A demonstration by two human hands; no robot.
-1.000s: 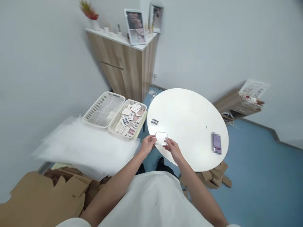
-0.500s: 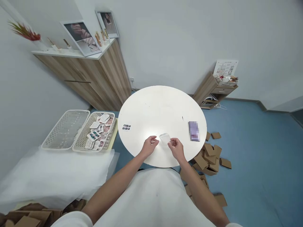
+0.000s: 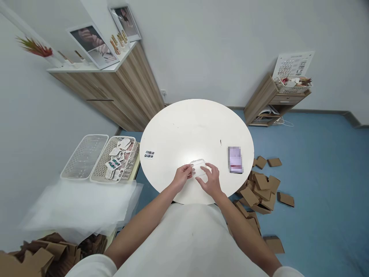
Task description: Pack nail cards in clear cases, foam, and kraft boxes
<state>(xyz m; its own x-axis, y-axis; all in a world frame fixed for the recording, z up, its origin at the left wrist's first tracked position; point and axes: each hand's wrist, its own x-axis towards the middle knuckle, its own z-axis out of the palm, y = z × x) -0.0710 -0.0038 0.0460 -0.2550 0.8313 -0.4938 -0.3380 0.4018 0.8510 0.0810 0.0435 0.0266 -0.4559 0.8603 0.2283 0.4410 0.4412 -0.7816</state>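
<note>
A small clear, whitish flat plastic case is between my hands, over the near part of the round white table. My left hand pinches its left edge, fingers closed. My right hand grips it from the right, with fingers lying across its face and the thumb at its near edge. Whatever is inside the case is too small to make out. To the left lies a small card with two rows of dark nail-shaped pieces. A blurred-out purple stack rests at the right.
Left of the table stand a white basket of nail cards and a clear-looking white basket. White sheets lie nearer me. Cardboard boxes are heaped on the floor at right. A tiny dark object lies on the table.
My left hand has come to the case and taken its left edge. My right hand's fingers have spread across the case, which has turned more level. The view has shifted slightly.
</note>
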